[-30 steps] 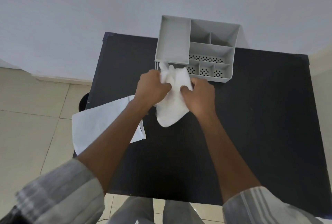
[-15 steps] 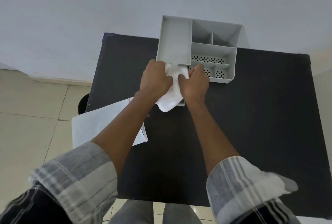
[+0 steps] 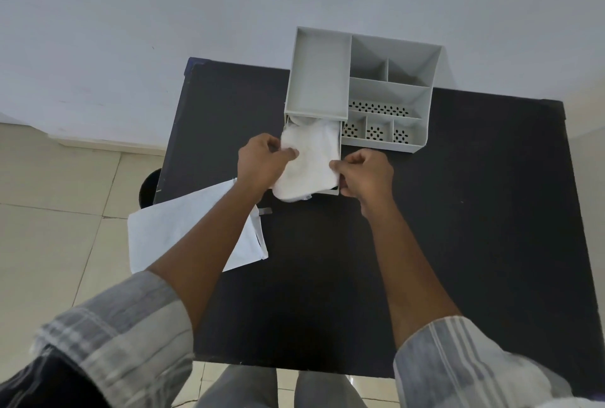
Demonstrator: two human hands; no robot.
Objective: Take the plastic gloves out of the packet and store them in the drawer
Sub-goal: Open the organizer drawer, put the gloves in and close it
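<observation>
From my headcam feed I'm looking down on a black table (image 3: 458, 211) with a grey desk organiser (image 3: 360, 86) standing at its far edge against the pale wall. The organiser has a flat tray on its left top, open compartments on the right with perforated floors in the front ones, and a drawer (image 3: 332, 191) pulled out toward me from under the tray. The wad of white plastic gloves (image 3: 311, 162) sits in that open drawer, bulging above it and spilling over the near-left corner, with its far end tucked under the tray. My left hand (image 3: 262, 162) presses against the left side of the wad, fingers curled and thumb on the plastic, so it is gripping the gloves. My right hand (image 3: 368, 175) is curled into a loose fist at the right front corner of the drawer, thumb and forefinger pinching the edge of the wad; I cannot tell whether it also touches the drawer wall. The flattened white packet (image 3: 183, 231) lies at the table's left edge, partly hanging off it and partly hidden under my left forearm, well apart from the drawer
</observation>
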